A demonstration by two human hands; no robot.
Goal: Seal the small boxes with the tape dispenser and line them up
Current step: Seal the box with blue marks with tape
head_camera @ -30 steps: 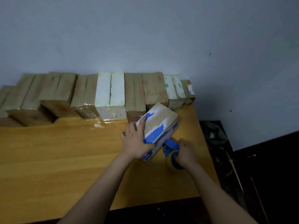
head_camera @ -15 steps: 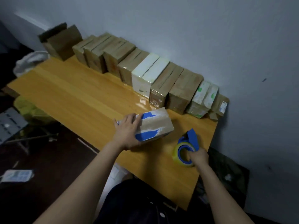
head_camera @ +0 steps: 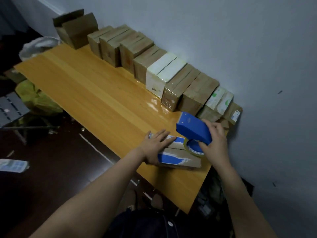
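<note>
A small brown box with blue and white patches (head_camera: pixel 178 156) lies flat near the front right of the wooden table (head_camera: pixel 96 93). My left hand (head_camera: pixel 155 145) rests on its left end, fingers spread over the top. My right hand (head_camera: pixel 214 140) grips the blue tape dispenser (head_camera: pixel 193 128), whose tape roll (head_camera: pixel 194 149) sits on the box's right part. A row of sealed boxes (head_camera: pixel 173 83) stands along the wall behind.
An open brown carton (head_camera: pixel 75 28) stands at the table's far left end. A white bag (head_camera: pixel 40 46) and a yellow-green bag (head_camera: pixel 36 98) lie off the table's left edge. The grey wall (head_camera: pixel 240 48) runs close behind the row. Dark floor lies below.
My right hand lifted the dispenser off the table and brought it over the box's right end. The box now lies flatter, closer to the front edge, still under my left hand.
</note>
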